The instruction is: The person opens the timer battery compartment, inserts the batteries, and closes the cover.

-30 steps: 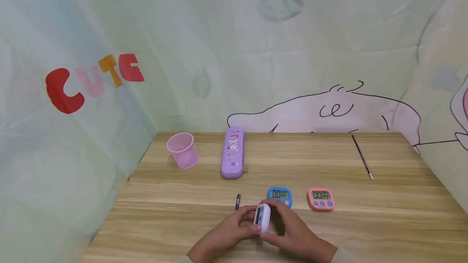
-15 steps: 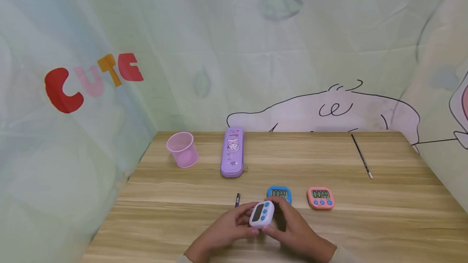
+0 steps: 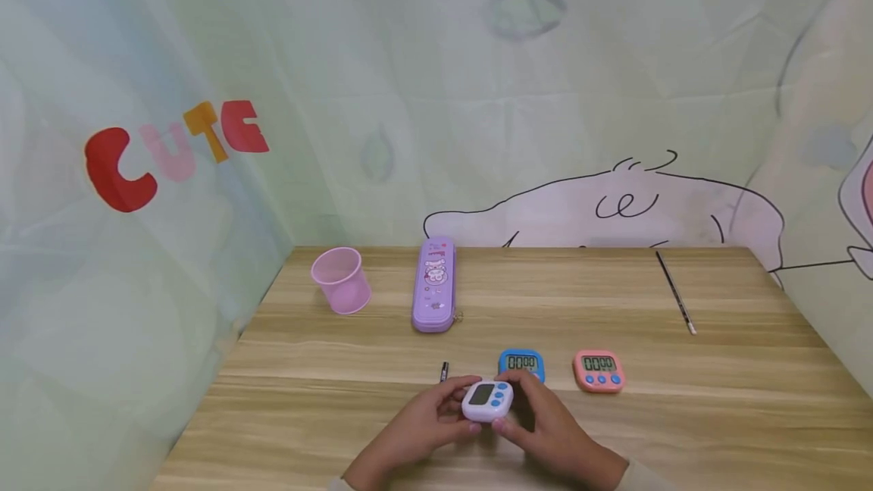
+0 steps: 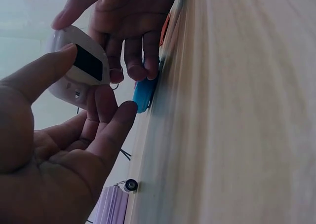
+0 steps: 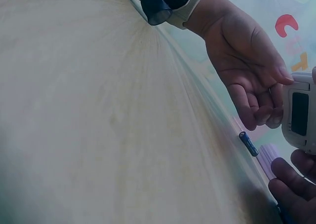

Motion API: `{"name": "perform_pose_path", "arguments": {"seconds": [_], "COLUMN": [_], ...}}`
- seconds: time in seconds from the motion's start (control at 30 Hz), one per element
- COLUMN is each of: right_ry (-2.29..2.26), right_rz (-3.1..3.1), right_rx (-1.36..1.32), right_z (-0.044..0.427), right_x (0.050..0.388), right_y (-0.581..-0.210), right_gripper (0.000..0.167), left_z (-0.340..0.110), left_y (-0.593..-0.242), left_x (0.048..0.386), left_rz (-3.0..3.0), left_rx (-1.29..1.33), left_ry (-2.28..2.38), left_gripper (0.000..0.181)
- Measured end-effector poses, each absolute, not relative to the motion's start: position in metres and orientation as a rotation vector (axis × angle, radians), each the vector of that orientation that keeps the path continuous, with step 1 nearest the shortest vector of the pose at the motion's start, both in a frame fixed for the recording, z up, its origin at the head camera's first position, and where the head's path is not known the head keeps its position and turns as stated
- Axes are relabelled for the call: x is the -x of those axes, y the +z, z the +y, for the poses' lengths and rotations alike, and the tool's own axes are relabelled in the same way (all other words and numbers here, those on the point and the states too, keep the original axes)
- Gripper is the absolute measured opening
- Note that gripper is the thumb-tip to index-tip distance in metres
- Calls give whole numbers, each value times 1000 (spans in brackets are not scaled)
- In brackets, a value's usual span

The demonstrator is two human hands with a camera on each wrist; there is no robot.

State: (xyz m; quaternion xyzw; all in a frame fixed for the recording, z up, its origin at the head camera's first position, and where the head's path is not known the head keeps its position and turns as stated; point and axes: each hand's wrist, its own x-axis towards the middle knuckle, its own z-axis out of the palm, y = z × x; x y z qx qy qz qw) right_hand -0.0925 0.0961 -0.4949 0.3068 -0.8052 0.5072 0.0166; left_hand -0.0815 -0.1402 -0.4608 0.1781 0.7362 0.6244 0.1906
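Above the table's front part, both my hands hold a white digital timer (image 3: 487,401) with blue buttons. My left hand (image 3: 419,419) pinches its left side, and my right hand (image 3: 555,426) grips the right side. Its screen looks blank in the head view. On the underside, a dark rectangle shows in both wrist views; whether it is a recess cannot be told. Behind the right fingers lies a blue timer (image 3: 521,361), partly covered. A small dark battery (image 5: 248,143) lies just beyond the left hand, partly hidden in the head view.
A pink timer (image 3: 599,371) lies to the right. Farther back are a pink cup (image 3: 346,290), a purple pencil case (image 3: 434,286) and a dark pencil (image 3: 675,292). A printed curtain (image 3: 382,97) hangs behind the wooden table (image 3: 307,415).
The white timer has turned from standing on edge to lying flatter, its screen and buttons now facing up. Both hands keep hold of it in nearly the same place.
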Motion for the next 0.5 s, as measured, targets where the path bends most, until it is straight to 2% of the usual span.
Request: {"name": "perform_pose_path", "arguments": {"seconds": [0.3,0.5], "right_ry": [1617,1496], "right_rz": [-2487,-2430], "right_rx": [-976,-999], "right_z": [96,95], "right_x": [92,92], "right_y": [-493,-491], "right_gripper": [43,27], "left_z": [-139,-139], "left_y": [-460,-459], "left_x": [82,81], "left_rz": [2112,2272], "left_rx": [-485,-511], "left_ry": [1738,1627], "left_gripper": [57,40]}}
